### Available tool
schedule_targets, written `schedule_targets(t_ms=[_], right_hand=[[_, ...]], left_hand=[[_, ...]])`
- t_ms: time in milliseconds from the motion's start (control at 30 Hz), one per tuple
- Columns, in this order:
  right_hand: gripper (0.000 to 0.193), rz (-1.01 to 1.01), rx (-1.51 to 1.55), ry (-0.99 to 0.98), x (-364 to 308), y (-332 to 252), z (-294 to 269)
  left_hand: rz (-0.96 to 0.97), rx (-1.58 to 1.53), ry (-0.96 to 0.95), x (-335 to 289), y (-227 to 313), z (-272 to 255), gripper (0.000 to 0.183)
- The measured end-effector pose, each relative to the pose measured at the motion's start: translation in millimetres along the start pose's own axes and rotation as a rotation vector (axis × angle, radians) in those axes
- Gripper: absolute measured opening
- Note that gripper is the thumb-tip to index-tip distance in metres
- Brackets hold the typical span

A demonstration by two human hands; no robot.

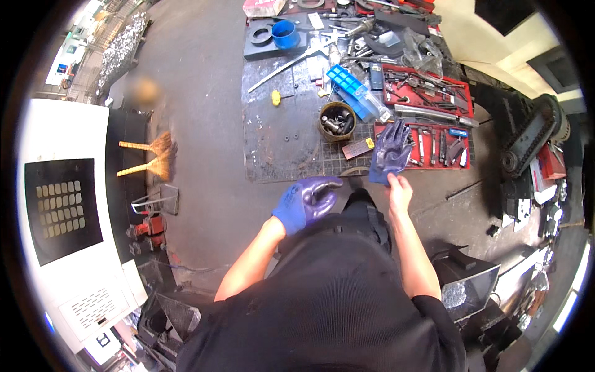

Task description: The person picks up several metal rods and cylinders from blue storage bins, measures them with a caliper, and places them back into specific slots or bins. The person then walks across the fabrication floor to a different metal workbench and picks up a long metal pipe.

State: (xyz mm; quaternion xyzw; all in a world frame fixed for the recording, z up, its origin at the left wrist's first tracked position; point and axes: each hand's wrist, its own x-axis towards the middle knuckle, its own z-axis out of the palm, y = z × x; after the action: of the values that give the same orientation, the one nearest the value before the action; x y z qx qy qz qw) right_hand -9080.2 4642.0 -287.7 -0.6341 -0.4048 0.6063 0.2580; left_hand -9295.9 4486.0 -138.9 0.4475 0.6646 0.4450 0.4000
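My left hand [308, 199] wears a blue work glove with a dark purple coated palm. Its fingers curve loosely, with a gap to the thumb and nothing seen between them. My bare right hand [398, 191] pinches the cuff of a second glove [390, 149] of the same kind. That glove hangs over the table's front edge, its empty fingers pointing away from me toward the red tool trays. Left of it on the table [266, 130] lie a small flat box [357, 149] and a round tin [327, 129] filled with metal parts.
Red trays [427, 93] of cutting tools fill the table's right side. Behind the tin lie blue plastic cases [356, 90] and a long caliper [282, 69]; a blue ring [285, 35] stands farther back. Two straw brushes [162, 155] and a white machine [68, 124] are at left.
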Motion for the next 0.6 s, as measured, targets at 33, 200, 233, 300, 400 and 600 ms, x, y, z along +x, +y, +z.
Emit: schedule_targets(t_ms=[33,200,233,300,400,600], right_hand=[[0.016,-0.14,-0.021,0.003,2,-10,-1],[0.013,-0.473,0.004,-0.116,17,-85,13],[0.012,-0.521,-0.009,-0.168,8,-110,19],[0.013,-0.328,-0.023,-0.356,-23,-157,33],[0.016,-0.476,-0.15,-0.691,-32,-172,44],[0.027,-0.355,-0.196,-1.101,-35,-183,73]], left_hand=[[0.026,0.066,0.003,8,0,2,0.025],[0.198,0.242,0.086,55,17,13,0.028],[0.242,0.268,0.127,59,26,16,0.03],[0.207,0.28,0.177,67,41,19,0.039],[0.063,0.142,0.243,78,62,25,0.047],[-0.287,-0.037,0.396,47,59,21,0.028]])
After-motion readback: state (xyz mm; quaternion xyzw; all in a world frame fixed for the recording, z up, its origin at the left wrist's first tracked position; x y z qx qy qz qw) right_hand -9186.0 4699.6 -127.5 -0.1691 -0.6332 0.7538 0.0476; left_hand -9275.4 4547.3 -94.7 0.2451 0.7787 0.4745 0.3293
